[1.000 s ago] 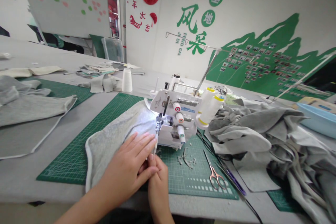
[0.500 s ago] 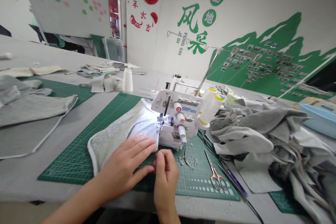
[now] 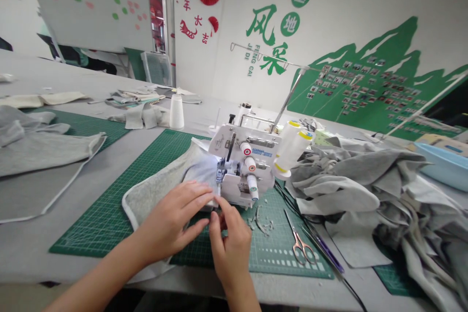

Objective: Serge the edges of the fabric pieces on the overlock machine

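Observation:
A white overlock sewing machine (image 3: 244,165) stands on a green cutting mat (image 3: 91,239), its lamp lighting the presser foot (image 3: 221,170). A grey fleece piece (image 3: 157,200) with a white bound edge runs under that foot. My left hand (image 3: 171,219) lies flat on the fleece just in front of the machine. Fingertips of my right hand (image 3: 230,243) pinch the fleece's edge close to the foot. The stitching point itself is hidden behind the fabric and the foot.
Steel scissors (image 3: 300,246) and scraps (image 3: 261,219) lie right of the machine. Beyond them is a heap of grey fabric (image 3: 351,190), with a blue tub (image 3: 442,170) further right. Grey panels (image 3: 36,156) lie left, and a white thread cone (image 3: 176,112) stands behind.
My right hand has moved up toward the presser foot and closed on the fleece edge. The fleece has swung, its near part now hanging past the table's front edge.

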`<act>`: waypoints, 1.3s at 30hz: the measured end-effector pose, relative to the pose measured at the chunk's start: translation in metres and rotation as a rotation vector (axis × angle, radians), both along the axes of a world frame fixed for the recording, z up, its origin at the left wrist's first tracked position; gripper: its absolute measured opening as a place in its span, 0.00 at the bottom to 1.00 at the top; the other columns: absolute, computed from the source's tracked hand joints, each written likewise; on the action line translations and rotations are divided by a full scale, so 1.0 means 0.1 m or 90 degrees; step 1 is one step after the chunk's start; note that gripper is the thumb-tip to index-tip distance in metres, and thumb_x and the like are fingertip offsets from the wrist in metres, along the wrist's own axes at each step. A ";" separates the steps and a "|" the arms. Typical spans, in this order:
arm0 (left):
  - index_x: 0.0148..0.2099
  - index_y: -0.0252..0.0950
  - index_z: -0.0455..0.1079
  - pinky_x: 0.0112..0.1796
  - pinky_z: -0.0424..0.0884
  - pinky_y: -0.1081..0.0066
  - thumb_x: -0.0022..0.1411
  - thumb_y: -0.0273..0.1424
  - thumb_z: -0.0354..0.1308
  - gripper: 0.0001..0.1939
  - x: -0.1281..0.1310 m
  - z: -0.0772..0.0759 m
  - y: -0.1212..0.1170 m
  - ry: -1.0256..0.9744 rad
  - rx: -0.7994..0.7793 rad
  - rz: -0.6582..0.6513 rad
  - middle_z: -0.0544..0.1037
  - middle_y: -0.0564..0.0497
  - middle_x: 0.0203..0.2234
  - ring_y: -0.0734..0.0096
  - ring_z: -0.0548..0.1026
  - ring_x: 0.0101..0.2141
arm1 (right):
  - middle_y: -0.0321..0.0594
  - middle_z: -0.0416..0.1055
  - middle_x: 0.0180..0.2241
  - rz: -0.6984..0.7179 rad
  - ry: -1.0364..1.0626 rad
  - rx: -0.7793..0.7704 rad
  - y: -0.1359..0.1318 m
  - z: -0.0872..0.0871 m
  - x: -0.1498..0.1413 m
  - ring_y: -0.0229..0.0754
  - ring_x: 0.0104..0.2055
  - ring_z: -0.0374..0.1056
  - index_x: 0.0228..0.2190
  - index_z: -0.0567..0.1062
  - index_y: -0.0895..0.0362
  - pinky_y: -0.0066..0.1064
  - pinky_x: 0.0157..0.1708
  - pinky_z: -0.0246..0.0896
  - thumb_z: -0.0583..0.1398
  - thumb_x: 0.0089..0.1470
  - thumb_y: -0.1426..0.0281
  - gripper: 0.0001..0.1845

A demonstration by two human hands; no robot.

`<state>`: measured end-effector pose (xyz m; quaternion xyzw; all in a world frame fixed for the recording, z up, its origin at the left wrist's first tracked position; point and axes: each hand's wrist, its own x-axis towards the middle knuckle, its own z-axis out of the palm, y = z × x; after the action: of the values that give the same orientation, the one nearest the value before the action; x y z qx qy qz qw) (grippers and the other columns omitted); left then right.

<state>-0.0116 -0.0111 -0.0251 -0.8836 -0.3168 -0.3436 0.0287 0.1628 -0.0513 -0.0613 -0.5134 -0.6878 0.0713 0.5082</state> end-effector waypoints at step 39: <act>0.64 0.33 0.65 0.59 0.66 0.51 0.62 0.31 0.58 0.28 0.13 0.08 0.13 0.086 -0.032 0.076 0.70 0.40 0.61 0.51 0.68 0.59 | 0.35 0.75 0.26 -0.035 0.041 0.014 -0.03 -0.14 -0.03 0.39 0.25 0.72 0.57 0.70 0.62 0.29 0.29 0.66 0.54 0.67 0.66 0.20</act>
<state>0.0016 0.0021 -0.0167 -0.8847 -0.3747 -0.2730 0.0483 0.1603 -0.0548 -0.0757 -0.5240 -0.6577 0.0663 0.5371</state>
